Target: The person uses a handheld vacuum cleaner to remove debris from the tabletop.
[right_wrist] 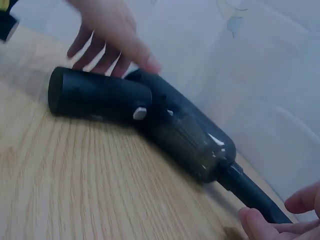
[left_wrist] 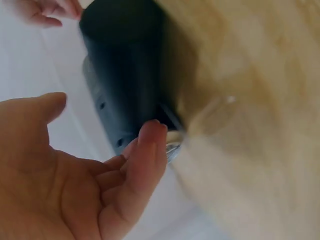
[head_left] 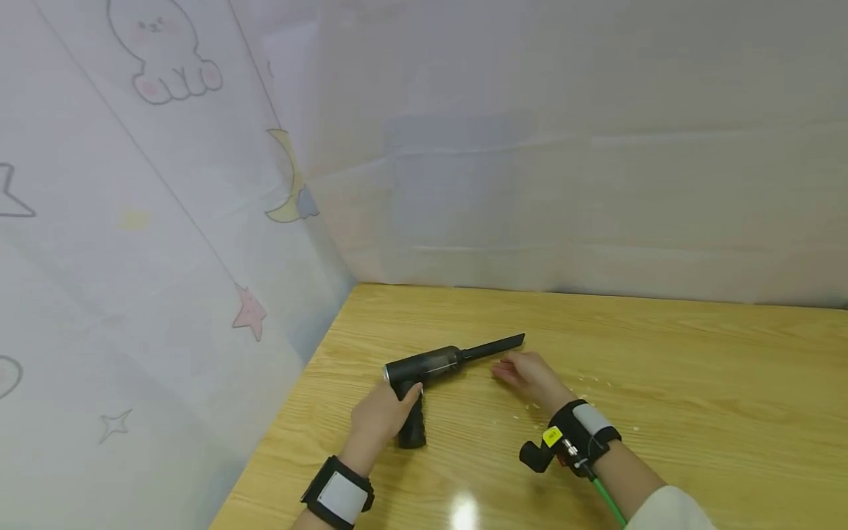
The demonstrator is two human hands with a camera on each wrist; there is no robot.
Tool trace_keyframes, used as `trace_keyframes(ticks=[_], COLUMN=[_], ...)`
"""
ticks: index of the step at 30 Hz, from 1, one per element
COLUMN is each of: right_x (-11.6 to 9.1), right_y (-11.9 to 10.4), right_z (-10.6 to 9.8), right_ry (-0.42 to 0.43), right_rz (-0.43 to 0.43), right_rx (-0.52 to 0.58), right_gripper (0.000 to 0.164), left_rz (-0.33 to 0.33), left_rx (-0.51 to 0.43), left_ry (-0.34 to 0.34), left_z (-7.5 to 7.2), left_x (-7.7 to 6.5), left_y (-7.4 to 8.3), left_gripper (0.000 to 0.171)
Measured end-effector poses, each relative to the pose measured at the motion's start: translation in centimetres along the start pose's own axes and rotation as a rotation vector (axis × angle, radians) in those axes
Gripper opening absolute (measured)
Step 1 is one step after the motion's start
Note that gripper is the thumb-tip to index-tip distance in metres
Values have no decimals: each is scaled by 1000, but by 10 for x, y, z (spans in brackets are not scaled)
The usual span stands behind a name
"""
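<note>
A black handheld vacuum cleaner with a clear dust cup and a long narrow nozzle lies on the table, its handle towards the person. Beside the handle is my left hand, its thumb stretched across the top of the grip. The left wrist view shows that hand's fingers loosely bent at the vacuum's rear end, thumb held apart from them. My right hand is at the nozzle's tip; in the right wrist view its fingertips lie right alongside the nozzle, thumb and fingers spread.
Small pale crumbs are scattered over the wooden table around the right forearm. White sheets with printed drawings hang along the left and back edges. A green cable runs from the right wristband.
</note>
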State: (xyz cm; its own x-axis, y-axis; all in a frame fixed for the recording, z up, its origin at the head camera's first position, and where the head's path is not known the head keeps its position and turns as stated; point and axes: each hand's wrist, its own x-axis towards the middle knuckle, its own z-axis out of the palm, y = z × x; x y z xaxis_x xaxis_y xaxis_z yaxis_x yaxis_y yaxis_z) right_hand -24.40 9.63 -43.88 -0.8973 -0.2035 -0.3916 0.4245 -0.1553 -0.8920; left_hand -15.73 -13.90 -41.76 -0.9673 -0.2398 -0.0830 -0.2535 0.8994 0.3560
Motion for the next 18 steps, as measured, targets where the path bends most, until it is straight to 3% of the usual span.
trace_keyframes(ticks=[3,7,11,18], right_x=[3,5,5,8], right_y=[2,6,9,13], right_z=[8,17,22,22], right_ry=[11,20,31,43], right_rz=[28,12,-4,-50], right_rx=[112,70,65,47], right_gripper=[44,48,48,52], left_rz=[-17,-16,11,30], left_rx=[-44,-93,-157,-146], left_ry=[-28,-44,-71,-11], left_z=[8,17,23,22], left_x=[3,5,3,4], left_y=[0,-2,-4,0], left_gripper=[71,72,54,41])
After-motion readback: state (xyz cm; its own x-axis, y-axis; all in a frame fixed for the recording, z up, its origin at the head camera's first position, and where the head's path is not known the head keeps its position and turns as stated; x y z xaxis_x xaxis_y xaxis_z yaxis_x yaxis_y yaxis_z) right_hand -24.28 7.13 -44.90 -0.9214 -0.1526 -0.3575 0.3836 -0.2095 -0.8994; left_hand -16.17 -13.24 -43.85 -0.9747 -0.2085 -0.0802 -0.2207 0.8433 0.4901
